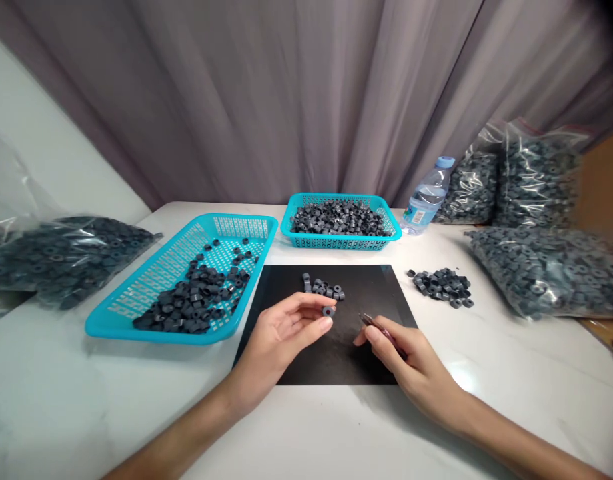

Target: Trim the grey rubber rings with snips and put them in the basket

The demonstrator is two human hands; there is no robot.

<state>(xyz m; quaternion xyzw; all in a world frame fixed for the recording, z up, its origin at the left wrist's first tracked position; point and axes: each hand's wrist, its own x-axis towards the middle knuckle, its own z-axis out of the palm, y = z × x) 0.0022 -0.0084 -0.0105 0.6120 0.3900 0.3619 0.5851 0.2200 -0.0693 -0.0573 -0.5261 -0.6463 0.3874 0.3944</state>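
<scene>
My left hand (286,333) pinches one small dark grey ring (329,311) with a hole through its middle, between thumb and fingertips above the black mat (346,353). Closed around a slim, dark reddish tool (386,333) with a thin pointed metal tip, my right hand (401,347) hovers over the mat's right side. The tool's exact kind is not clear. Its tip points toward the ring and stays apart from it. Just beyond my left fingers, a small cluster of similar rings (329,291) lies on the mat.
A large blue basket (156,337) with grey rings stands left, a smaller blue basket (341,243) at the back. A loose ring pile (442,287) lies right of the mat. A water bottle (426,200) and filled plastic bags (551,273) stand right; another bag (66,253) lies left.
</scene>
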